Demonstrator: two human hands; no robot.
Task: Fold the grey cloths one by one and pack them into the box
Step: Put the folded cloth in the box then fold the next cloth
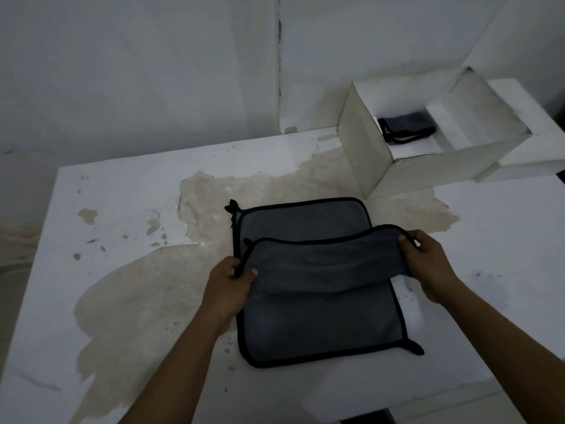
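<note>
A grey cloth [318,319] with black edging lies spread on the white table [128,191]. Its near edge is lifted and folded over toward the far side. My left hand [229,286] pinches the lifted edge's left corner, and my right hand [428,264] pinches its right corner. The far part of the cloth stays flat on the table. An open white box [373,154] stands at the back right. Inside it lies a folded grey cloth [406,130].
The table top has large beige patches where the white coat has worn off. White walls rise behind the table. The box's flap [526,123] spreads to the right. A dark object [363,419] shows at the table's near edge.
</note>
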